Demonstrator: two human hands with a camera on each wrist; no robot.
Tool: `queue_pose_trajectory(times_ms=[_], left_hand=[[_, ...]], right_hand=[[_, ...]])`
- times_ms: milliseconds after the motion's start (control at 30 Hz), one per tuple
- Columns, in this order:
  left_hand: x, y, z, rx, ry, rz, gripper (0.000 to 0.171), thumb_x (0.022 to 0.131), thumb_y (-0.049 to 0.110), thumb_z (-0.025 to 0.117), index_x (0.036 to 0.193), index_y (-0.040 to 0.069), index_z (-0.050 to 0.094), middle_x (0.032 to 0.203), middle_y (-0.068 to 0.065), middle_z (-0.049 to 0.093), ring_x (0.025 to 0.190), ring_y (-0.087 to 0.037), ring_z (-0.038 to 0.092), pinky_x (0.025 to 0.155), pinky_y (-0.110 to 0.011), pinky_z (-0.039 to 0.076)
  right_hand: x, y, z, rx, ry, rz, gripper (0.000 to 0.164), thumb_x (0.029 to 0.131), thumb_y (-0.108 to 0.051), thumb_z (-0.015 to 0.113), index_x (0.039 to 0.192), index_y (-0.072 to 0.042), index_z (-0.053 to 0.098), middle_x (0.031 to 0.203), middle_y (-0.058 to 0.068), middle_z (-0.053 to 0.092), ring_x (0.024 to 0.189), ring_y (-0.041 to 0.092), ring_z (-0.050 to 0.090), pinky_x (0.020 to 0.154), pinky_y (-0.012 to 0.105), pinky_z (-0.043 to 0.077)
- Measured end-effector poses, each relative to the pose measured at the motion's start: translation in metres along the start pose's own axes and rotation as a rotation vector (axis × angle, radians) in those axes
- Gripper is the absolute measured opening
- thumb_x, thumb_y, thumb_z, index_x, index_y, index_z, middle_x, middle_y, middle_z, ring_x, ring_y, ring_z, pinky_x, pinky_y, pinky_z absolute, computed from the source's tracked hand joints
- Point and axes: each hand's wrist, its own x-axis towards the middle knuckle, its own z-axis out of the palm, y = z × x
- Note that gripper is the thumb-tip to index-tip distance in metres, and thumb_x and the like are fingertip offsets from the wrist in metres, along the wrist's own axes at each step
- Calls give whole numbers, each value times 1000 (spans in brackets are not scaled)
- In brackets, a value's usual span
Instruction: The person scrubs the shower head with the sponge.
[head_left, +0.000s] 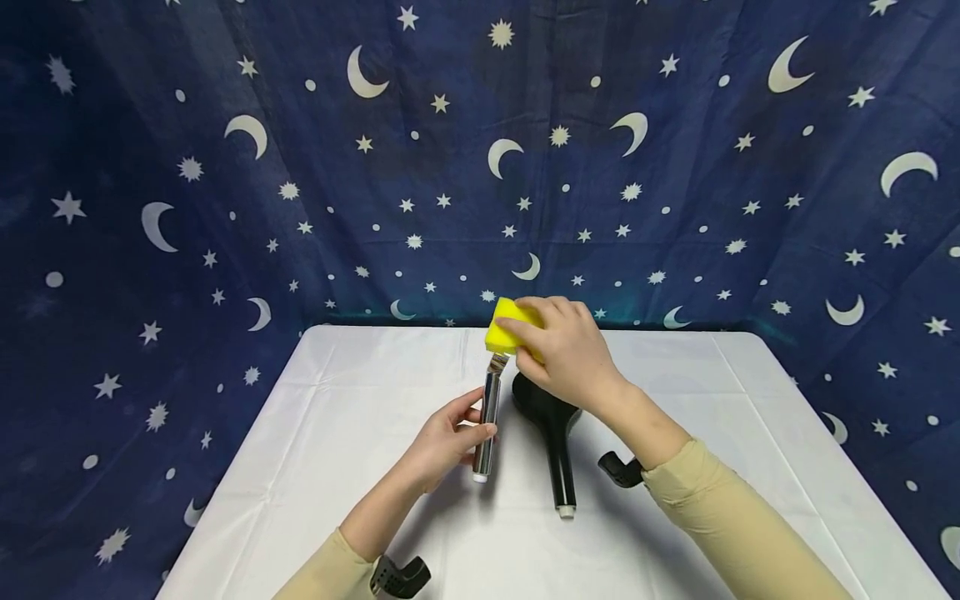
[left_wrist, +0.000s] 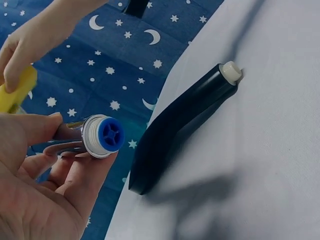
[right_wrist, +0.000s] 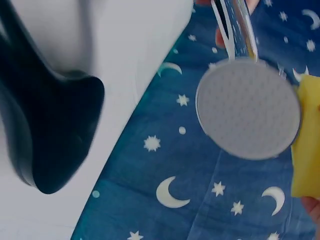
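My left hand point(head_left: 442, 442) grips a chrome shower head point(head_left: 490, 408) by its handle, held up above the table with the threaded end pointing toward me. That end shows a blue insert inside a white thread in the left wrist view. The round grey spray face point(right_wrist: 248, 107) shows its nozzles in the right wrist view. In my right hand point(head_left: 577, 358), a yellow sponge point(head_left: 510, 325) is pinched between thumb and fingers, right at the edge of the spray head. A black shower head point(head_left: 557, 450) lies on the table below my right hand, its white threaded end toward me.
A white cloth covers the table point(head_left: 360, 467). Behind it hangs a dark blue curtain point(head_left: 450, 108) with moons and stars. Black wrist mounts point(head_left: 401, 577) stick out from both forearms.
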Motion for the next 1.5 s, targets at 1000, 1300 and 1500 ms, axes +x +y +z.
queue_pose_trajectory(times_ms=[1000, 1300, 1500], left_hand=[[1, -1, -12, -173, -210, 93, 61, 103, 10, 63, 158, 22, 40, 127, -21, 54, 107, -36, 66, 84, -55, 59], [6, 2, -10, -203, -189, 93, 62, 103, 10, 61, 159, 21, 37, 124, -18, 53, 108, -34, 67, 85, -56, 58], [7, -4, -10, -187, -165, 69, 63, 103, 10, 62, 160, 20, 37, 121, -16, 54, 105, -28, 69, 84, -48, 60]], right_hand=[[-23, 27, 39, 1180, -121, 1014, 49, 111, -29, 34, 155, -9, 37, 127, 18, 50, 108, 30, 53, 96, 42, 51], [-34, 8, 51, 1429, -159, 1033, 58, 112, -43, 35, 156, -6, 29, 131, 19, 47, 113, 30, 55, 100, 44, 51], [-31, 2, 50, 1653, -139, 1197, 55, 113, -35, 36, 158, -3, 29, 140, 19, 45, 120, 29, 55, 107, 49, 45]])
